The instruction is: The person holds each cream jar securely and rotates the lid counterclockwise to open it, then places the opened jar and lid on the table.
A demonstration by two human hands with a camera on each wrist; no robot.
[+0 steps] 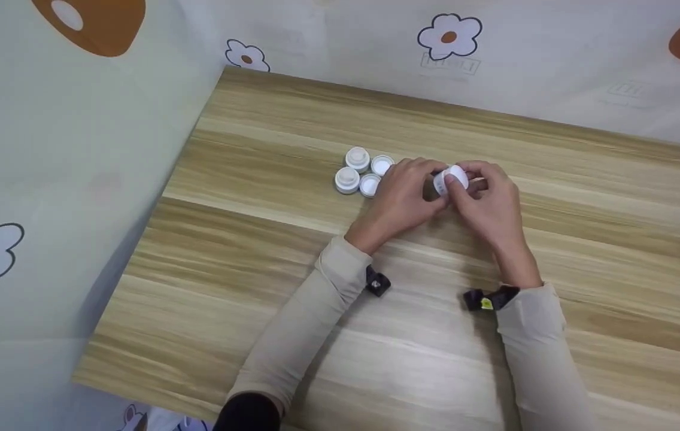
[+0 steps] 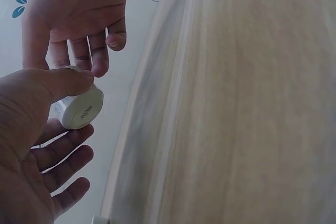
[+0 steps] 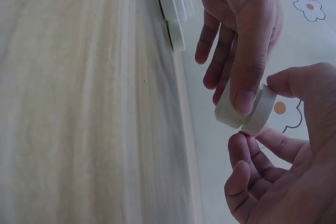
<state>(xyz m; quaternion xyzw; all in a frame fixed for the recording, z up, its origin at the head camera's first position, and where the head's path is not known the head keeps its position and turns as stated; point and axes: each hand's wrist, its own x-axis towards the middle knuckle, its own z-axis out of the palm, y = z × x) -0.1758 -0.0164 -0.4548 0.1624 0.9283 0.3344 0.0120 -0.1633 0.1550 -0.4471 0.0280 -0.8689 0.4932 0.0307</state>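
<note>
Both hands meet around a small white jar (image 3: 227,111), held above the wooden table (image 1: 244,251). Thumb and fingers of my left hand (image 1: 403,194) grip the jar's body; its base, with small print on it, faces the left wrist view. From the other side, my right hand (image 1: 492,206) pinches the round white lid (image 3: 261,113) by its edge. A narrow gap shows between lid and body in the right wrist view, and the lid sits slightly tilted there. Part of the jar is hidden behind my left thumb.
Left of my hands, two lidless white jars (image 1: 347,180) stand close together. Beside them two white lids (image 1: 382,165) lie with their hollow sides up, partly next to my left hand. A flower-patterned cloth (image 1: 340,36) hangs behind the table's back edge and along its left side.
</note>
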